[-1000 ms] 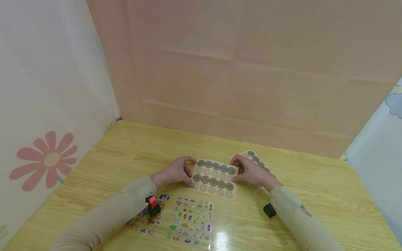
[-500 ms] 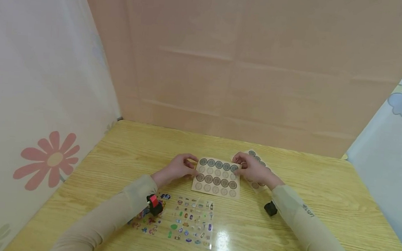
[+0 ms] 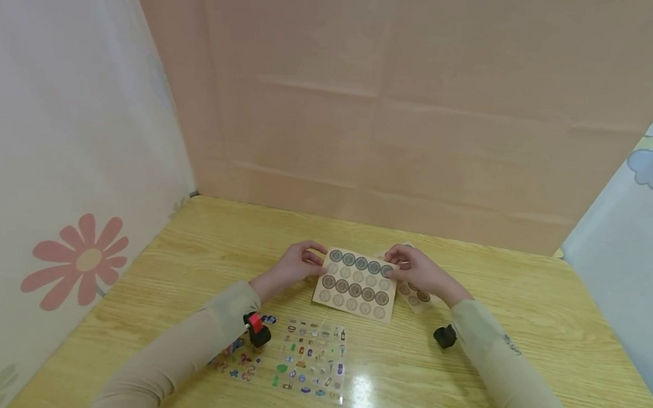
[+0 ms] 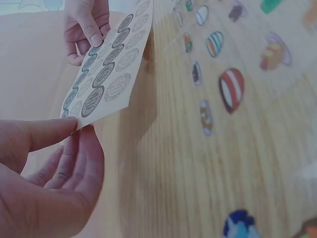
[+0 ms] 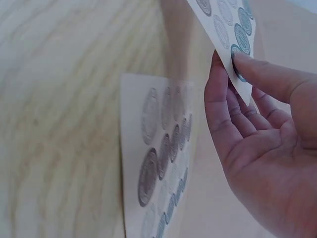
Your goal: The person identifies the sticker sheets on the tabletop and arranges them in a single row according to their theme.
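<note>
Between both hands is a cream sticker sheet (image 3: 357, 284) with rows of round, coin-like seals in green, brown and pale tones. My left hand (image 3: 298, 263) pinches its left edge between thumb and fingers. At the opposite edge, my right hand (image 3: 417, 270) pinches the upper corner, its thumb over a green seal in the right wrist view. The sheet is tilted, its far side raised off the table. A second sticker sheet (image 5: 148, 173) of the same kind lies on the table beneath the right hand, partly covered by it in the head view.
Clear sheets of small colourful stickers (image 3: 315, 361) lie on the wooden table (image 3: 496, 292) nearer the body, partly under the left forearm. A pinkish-brown covering (image 3: 367, 106) rises behind the table, with patterned curtains (image 3: 80, 149) at both sides.
Both hands have moved slightly up and to the right, lifting the sticker sheet's far edge. More of the second sheet is now covered in the head view.
</note>
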`<state>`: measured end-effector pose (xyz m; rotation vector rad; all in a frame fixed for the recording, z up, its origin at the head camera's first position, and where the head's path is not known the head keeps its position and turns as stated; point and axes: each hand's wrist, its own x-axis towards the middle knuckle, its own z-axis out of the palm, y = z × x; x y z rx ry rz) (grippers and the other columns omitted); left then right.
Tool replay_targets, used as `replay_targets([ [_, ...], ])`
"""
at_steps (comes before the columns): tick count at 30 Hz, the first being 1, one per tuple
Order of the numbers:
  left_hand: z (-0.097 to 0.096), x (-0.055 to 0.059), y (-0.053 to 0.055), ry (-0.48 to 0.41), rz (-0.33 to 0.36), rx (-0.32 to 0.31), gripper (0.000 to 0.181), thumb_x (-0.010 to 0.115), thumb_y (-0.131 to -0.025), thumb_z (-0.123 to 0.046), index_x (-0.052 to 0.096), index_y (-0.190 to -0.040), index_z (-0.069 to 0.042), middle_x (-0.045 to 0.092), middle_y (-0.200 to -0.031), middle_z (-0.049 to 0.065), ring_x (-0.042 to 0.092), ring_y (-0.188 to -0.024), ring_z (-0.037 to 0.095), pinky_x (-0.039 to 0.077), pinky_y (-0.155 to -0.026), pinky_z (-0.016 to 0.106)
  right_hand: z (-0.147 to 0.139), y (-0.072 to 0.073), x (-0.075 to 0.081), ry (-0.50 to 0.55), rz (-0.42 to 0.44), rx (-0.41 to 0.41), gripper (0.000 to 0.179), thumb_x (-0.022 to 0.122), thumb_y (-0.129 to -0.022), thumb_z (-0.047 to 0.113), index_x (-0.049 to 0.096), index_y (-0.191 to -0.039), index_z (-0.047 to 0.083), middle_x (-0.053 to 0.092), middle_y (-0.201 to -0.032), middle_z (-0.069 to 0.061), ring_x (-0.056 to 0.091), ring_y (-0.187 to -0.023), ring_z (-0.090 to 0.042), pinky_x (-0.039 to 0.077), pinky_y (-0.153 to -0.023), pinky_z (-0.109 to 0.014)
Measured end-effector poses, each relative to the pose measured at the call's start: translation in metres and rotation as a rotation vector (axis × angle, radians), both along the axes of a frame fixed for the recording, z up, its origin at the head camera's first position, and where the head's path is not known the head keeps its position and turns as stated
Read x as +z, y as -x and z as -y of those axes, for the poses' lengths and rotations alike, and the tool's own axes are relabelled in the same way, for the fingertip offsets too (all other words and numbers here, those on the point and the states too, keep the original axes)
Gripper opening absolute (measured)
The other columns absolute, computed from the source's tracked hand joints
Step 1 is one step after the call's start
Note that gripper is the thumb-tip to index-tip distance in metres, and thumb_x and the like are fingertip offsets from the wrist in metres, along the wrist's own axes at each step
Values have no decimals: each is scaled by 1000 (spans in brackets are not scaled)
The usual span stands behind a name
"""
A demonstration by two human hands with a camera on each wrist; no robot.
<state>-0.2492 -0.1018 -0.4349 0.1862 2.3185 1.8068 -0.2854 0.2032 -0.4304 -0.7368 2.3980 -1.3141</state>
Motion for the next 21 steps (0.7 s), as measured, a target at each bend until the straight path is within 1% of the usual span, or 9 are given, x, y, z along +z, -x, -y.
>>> replay_targets([
  [2, -2, 1, 0, -34, 8, -4, 36, 69, -85, 3, 59, -118, -5, 62, -96, 13, 62, -83, 22, 57, -77, 37, -3, -1, 1, 18, 13, 1, 25, 66, -91, 9, 54, -111, 0, 55, -107, -16, 62, -91, -26, 54, -78, -38],
  [6, -5, 5, -1, -99, 14, -5, 38, 68, -85, 7, 58, -120, -5, 60, -96, 15, 62, -83, 23, 57, -78, 39, -6, -8, 7, 24, 17, 4, 27, 67, -91, 8, 55, -114, 0, 53, -106, -16, 58, -93, -26, 54, -77, -37],
  [9, -7, 8, -2, -114, 8, -7, 39, 67, -85, 7, 60, -120, -6, 61, -95, 14, 62, -82, 22, 57, -77, 39, -8, -14, 13, 14, 41, 15, 31, 66, -91, 9, 55, -119, 0, 54, -106, -16, 57, -94, -26, 55, -77, -39],
  [11, -7, 9, -3, -118, -6, -19, 38, 67, -85, 7, 60, -121, -6, 61, -95, 14, 62, -82, 21, 58, -76, 38, -10, -19, 16, 12, 75, 24, 33, 64, -93, 10, 54, -122, -1, 55, -106, -17, 58, -94, -27, 56, -77, -42],
  [15, -8, 11, -4, -127, -17, -38, 38, 67, -86, 5, 60, -121, -8, 62, -95, 13, 63, -82, 22, 58, -74, 37, -12, -26, 19, 37, 131, 19, 35, 62, -94, 10, 52, -124, -5, 57, -106, -19, 61, -92, -27, 56, -77, -46],
  [19, -9, 15, -7, -147, -21, -58, 38, 67, -87, 4, 61, -122, -10, 61, -97, 13, 64, -83, 22, 58, -74, 35, -12, -31, 21, 54, 145, 16, 34, 63, -93, 9, 52, -121, -6, 59, -103, -20, 62, -89, -27, 56, -76, -49],
  [21, -10, 18, -8, -158, -32, -70, 38, 66, -87, 4, 60, -123, -9, 61, -98, 14, 64, -84, 22, 58, -74, 36, -13, -33, 22, 47, 136, 14, 34, 63, -93, 11, 53, -121, -6, 60, -103, -19, 62, -89, -26, 56, -76, -50],
])
